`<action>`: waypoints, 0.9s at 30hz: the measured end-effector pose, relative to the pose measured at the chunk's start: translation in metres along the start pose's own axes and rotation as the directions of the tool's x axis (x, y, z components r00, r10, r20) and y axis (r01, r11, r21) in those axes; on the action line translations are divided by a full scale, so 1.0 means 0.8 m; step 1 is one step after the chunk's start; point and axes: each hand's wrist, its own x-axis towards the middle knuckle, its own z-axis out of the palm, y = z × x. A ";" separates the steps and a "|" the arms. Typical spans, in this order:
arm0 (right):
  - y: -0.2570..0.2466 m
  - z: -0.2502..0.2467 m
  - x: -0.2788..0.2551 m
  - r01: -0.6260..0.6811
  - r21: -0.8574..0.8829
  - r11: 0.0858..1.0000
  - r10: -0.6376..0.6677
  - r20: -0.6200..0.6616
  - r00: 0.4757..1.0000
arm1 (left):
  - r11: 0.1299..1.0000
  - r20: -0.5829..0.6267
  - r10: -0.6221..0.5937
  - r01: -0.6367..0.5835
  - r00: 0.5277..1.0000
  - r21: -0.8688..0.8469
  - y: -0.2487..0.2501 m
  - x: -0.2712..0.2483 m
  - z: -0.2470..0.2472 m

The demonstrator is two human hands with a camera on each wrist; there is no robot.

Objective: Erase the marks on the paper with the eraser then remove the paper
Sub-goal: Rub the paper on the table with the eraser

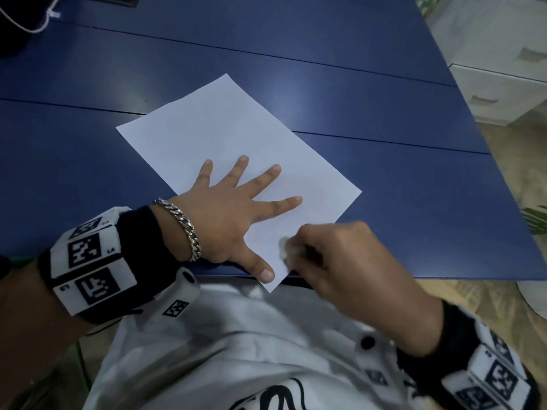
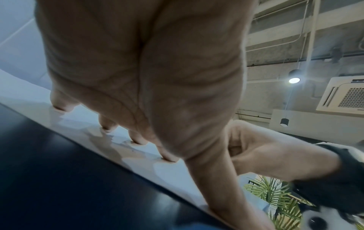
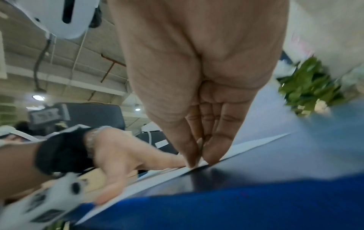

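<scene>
Blue tabletop [image 1: 384, 84], white paper [image 1: 225, 134] laid diagonally, near corner overhanging the near edge.

The paper's long axis runs from far-left to near-right. The left hand [image 1: 233, 211] is spread flat on the near half, fingers straight, holding the sheet down. The right hand [image 1: 334, 253] lies just to its right at the sheet's near-right edge, fingertips pinched on a small white eraser [image 1: 283, 247], which is pressed to the paper near the left thumb. Marks cannot be made out. The eraser is visible only in the head view; in the right wrist view only the pinched fingertips [image 3: 192, 157] meeting the sheet edge are shown, and in the left wrist view the four fingertips [image 2: 60, 107] planted on the paper.
</scene>
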 end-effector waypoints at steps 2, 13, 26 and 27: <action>0.026 -0.012 0.012 -0.066 -0.031 0.997 0.062 -0.117 0.991 | 1.000 0.001 0.000 0.000 1.000 0.003 0.000 0.001 0.000; 0.026 -0.007 -0.015 -0.104 0.110 0.988 0.125 -0.206 0.971 | 0.999 0.013 0.018 -0.019 1.000 0.035 0.001 -0.004 -0.004; 0.048 -0.018 -0.021 -0.205 0.266 0.942 0.275 -0.261 0.925 | 0.998 -0.001 0.063 -0.063 0.998 -0.005 0.011 0.005 -0.032; 0.045 -0.017 -0.017 -0.190 0.262 0.946 0.258 -0.257 0.931 | 0.999 0.019 0.053 -0.053 0.998 0.004 0.012 0.009 -0.030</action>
